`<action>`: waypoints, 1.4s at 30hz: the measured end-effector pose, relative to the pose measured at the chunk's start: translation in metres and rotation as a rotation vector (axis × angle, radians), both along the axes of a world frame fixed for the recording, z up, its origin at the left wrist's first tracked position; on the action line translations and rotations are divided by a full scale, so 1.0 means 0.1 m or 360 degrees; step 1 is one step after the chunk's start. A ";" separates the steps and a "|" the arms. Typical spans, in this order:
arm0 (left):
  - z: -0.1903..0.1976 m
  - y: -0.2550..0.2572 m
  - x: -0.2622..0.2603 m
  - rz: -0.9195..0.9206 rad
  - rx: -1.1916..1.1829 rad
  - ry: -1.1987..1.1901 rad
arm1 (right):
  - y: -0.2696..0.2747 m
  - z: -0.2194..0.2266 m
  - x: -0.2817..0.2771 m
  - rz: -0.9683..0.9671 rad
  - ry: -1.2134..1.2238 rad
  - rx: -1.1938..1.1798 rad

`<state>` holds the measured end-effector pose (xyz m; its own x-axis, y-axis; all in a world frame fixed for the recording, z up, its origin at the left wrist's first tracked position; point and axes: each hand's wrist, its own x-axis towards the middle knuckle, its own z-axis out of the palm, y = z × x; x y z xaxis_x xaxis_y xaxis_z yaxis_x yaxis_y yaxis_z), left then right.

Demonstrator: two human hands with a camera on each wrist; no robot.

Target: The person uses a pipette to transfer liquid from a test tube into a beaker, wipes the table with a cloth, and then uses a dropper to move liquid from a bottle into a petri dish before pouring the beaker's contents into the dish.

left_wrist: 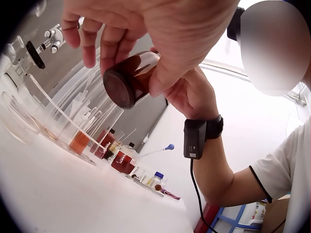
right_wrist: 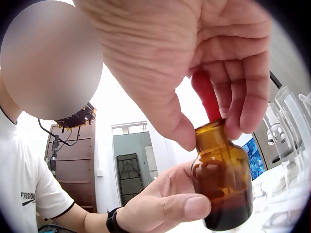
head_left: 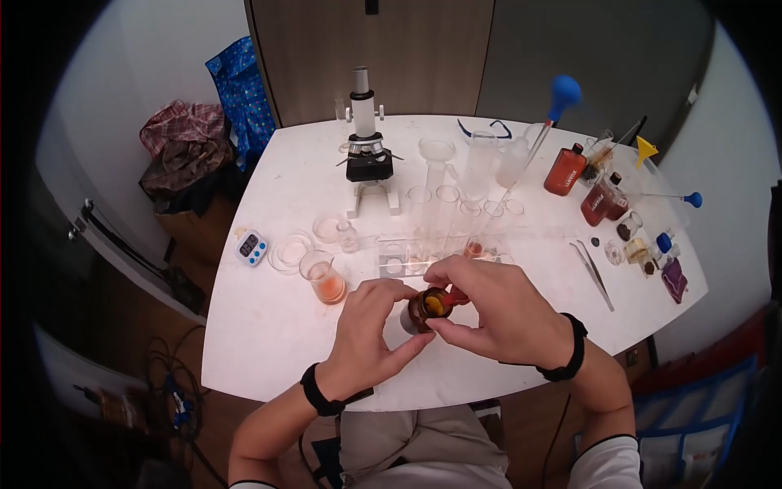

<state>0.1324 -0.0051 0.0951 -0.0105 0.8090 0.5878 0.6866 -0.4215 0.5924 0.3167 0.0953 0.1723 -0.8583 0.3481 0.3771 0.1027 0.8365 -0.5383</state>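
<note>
Low over the table's front, my left hand (head_left: 371, 322) holds a small amber glass bottle (head_left: 417, 315) between thumb and fingers. Dark liquid fills its lower part in the right wrist view. My right hand (head_left: 509, 318) reaches in from the other side, thumb and fingertips pinching the bottle's neck (right_wrist: 211, 132). A red rubber dropper bulb (right_wrist: 206, 94) stands up from the mouth, under the right palm and between thumb and fingers. From the head, the mouth faces up toward me, yellowish inside. A beaker of orange liquid (head_left: 330, 288) stands left of the left hand.
A microscope (head_left: 371, 155) stands at the back. Behind my hands are clear cylinders and a tube rack (head_left: 399, 262). A white timer (head_left: 251, 247) lies left; tweezers (head_left: 595, 277) lie right, near red-brown bottles (head_left: 565, 170). A blue-bulbed pipette (head_left: 564, 98) rises above the glassware.
</note>
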 end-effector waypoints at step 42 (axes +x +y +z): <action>-0.11 -0.07 -0.07 0.0205 0.0039 0.0058 | 0.09 0.01 0.01 -0.0009 0.0250 0.0328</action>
